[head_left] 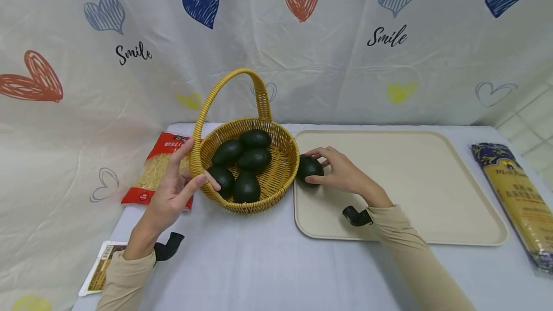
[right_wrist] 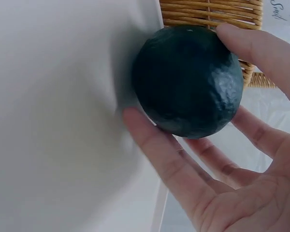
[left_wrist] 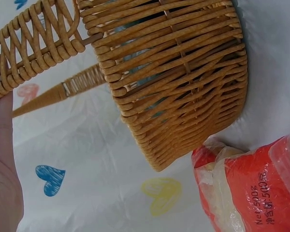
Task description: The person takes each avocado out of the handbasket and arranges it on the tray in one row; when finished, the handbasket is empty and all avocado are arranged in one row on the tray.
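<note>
Right hand (head_left: 341, 172) curls thumb and fingers round the dark green oval avocado (head_left: 309, 170) at the beige rectangular tray's (head_left: 414, 181) left edge (touching the woven yellow wicker basket (head_left: 282, 167)), fruit lying fingertip-side, while left hand (head_left: 173, 196), fingers relaxed, steadies the basket rim

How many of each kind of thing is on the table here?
Avocados: 6, five in the basket and one on the tray under the right hand
Baskets: 1
Trays: 1
Food packets: 3 (red bag, long pasta pack, small packet)
Total: 11
</note>
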The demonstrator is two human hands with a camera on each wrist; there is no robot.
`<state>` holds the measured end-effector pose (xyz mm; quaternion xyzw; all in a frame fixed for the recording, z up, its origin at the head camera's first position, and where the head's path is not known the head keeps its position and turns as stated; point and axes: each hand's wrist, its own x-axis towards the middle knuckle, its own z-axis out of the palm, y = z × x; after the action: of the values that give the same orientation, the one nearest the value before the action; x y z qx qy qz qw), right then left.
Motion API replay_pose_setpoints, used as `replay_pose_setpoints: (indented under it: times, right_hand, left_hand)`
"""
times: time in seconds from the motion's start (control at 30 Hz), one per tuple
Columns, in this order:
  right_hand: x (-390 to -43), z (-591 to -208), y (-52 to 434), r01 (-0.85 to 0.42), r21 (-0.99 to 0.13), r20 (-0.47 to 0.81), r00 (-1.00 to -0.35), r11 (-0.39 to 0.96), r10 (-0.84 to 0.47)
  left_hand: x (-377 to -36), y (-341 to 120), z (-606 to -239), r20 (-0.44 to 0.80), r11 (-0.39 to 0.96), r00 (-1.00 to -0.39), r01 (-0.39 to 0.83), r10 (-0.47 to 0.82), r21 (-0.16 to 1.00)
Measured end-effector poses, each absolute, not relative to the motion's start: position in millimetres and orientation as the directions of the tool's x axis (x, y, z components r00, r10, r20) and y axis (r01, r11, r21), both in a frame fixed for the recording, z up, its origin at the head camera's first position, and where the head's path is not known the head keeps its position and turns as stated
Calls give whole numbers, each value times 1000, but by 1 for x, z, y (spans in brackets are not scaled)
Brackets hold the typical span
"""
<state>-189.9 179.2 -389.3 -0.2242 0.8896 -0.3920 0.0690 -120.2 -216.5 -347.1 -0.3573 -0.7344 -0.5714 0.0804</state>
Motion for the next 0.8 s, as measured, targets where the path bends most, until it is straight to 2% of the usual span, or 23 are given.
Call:
replay_pose_setpoints:
  times: [0.8]
  right_hand:
    - [-188,-391,183,-276,-748,23,-920,603,-392]
  left_hand:
    - [-119,-215,-346,498,108,-758,587,422,802]
